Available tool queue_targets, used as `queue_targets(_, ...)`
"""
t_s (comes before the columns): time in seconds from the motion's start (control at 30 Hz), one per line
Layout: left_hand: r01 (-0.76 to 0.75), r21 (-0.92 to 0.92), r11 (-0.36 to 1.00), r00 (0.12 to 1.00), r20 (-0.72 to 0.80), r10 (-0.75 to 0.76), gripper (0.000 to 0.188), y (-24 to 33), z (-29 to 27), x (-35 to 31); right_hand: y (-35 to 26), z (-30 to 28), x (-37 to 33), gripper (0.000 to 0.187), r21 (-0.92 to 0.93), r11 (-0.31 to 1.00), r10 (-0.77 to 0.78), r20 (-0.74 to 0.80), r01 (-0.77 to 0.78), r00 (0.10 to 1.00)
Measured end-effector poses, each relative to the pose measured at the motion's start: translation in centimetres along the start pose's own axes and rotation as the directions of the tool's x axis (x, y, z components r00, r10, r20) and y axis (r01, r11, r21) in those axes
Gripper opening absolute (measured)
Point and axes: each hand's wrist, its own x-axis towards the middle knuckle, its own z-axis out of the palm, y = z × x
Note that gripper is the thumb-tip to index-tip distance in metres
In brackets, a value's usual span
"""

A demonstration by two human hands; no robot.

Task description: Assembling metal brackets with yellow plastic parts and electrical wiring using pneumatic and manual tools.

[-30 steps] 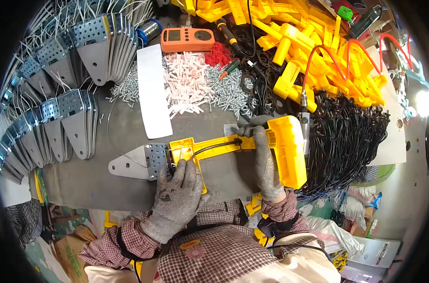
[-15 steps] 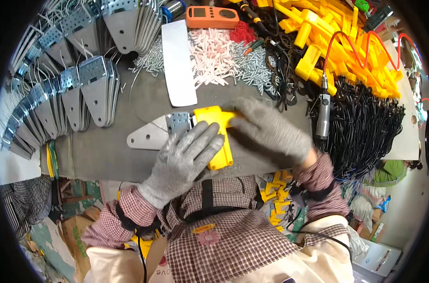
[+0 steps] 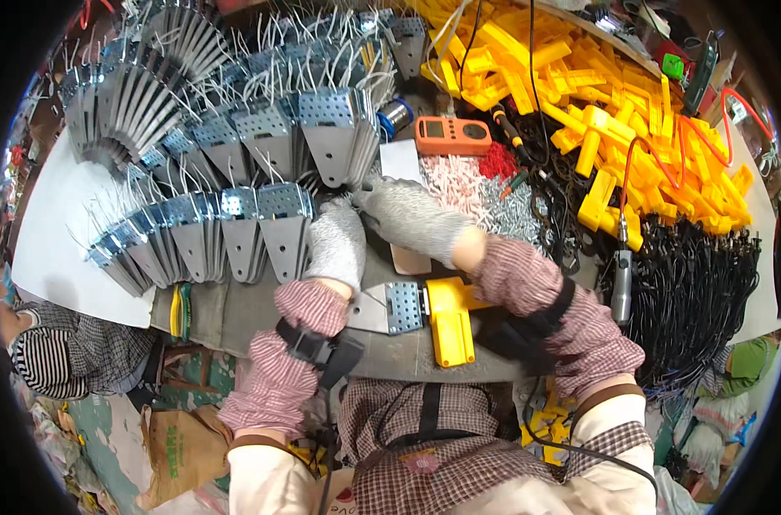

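Both of my grey-gloved hands reach over the bench to the far side, close together at a heap of small silver screws beside the stacked metal plates. My left hand point(image 3: 337, 245) has its fingers bent in and its tips out of sight. Coming from the right, my right hand point(image 3: 412, 219) has its fingers pressed together near the left fingertips; what is between them is too small to make out. Nearer to me lies a yellow plastic housing point(image 3: 450, 330), untouched, with a tapered grey metal plate point(image 3: 369, 311) and a perforated silver piece point(image 3: 405, 307) at its left side.
Stacked metal plates point(image 3: 329, 150) with white wires fill the left. Behind stand an orange meter point(image 3: 453, 136), pink plugs point(image 3: 451, 182) and more screws point(image 3: 512, 215). Right are yellow parts point(image 3: 601, 129), a power screwdriver point(image 3: 621, 283) on a red coiled line, and black cables point(image 3: 691, 292).
Both hands have let go of the yellow housing and moved away from me and leftward to the screws. The housing stays on the bench. The view has shifted, showing more stacked plates.
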Motion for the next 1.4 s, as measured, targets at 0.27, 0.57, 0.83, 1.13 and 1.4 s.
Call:
queue_targets(0.27,-0.085,-0.317,0.945,0.996,0.004,0.092,0.031,1.6,0.3,0.8,5.6,2.7,0.4,0.024,-0.110,0.994,-0.012,-0.012,0.011,1.000)
queue_targets(0.57,-0.168,-0.616,0.769,0.985,-0.127,0.114,0.026,0.7,0.5,0.8,5.6,1.3,0.3,0.020,-0.009,0.996,0.084,0.009,-0.084,0.996)
queue_targets(0.83,-0.233,-0.535,0.812,0.963,-0.241,0.118,0.019,0.4,-0.2,0.8,5.9,0.3,-0.9,0.020,0.222,0.959,0.216,-0.157,-0.178,0.964)
queue_targets(1.13,-0.027,-0.984,0.174,0.932,0.038,0.360,0.018,0.3,-7.3,-7.9,3.1,-3.4,-5.6,0.020,0.526,0.850,0.219,-0.318,-0.021,0.923)
queue_targets(1.4,-0.675,-0.664,0.322,0.549,-0.160,0.821,0.021,0.7,-8.7,-13.1,-2.9,-4.5,-21.0,0.021,0.582,0.766,0.324,0.016,-0.272,0.946)
